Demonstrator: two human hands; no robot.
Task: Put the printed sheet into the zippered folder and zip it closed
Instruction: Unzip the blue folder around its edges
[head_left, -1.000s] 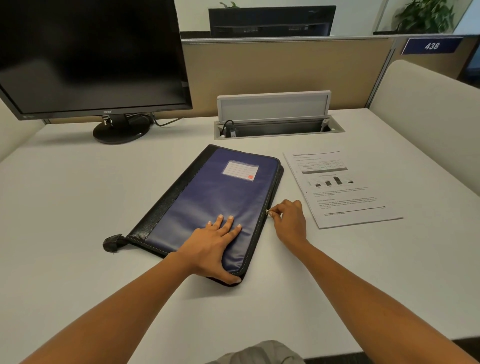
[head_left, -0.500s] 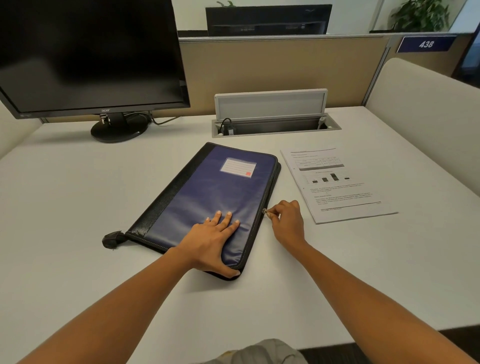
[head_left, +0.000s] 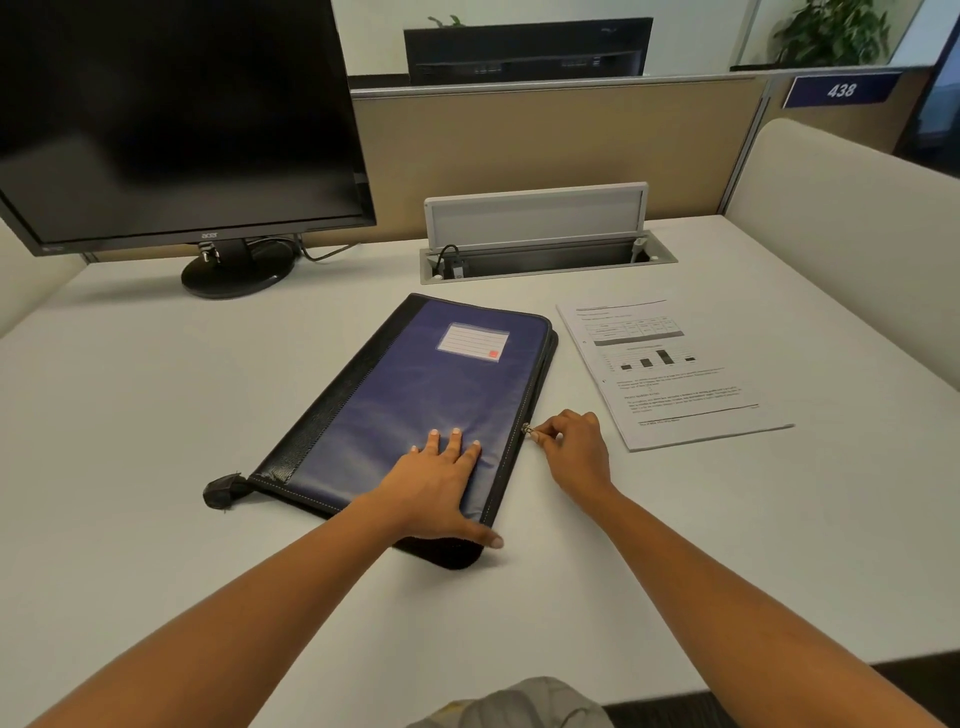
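Note:
A blue zippered folder with a black spine and a white label lies flat and slanted on the white desk. My left hand presses flat on its near right corner, fingers straight. My right hand pinches the small metal zipper pull on the folder's right edge, about two thirds of the way toward me. The printed sheet, with a table, a bar chart and text, lies flat on the desk just right of the folder, untouched.
A black monitor on a round stand fills the back left. An open cable hatch sits behind the folder. Cubicle partitions close the back and right side. The desk's near edge runs below my forearms.
Both hands keep their places on the folder and the zipper pull. Only the view shifts slightly.

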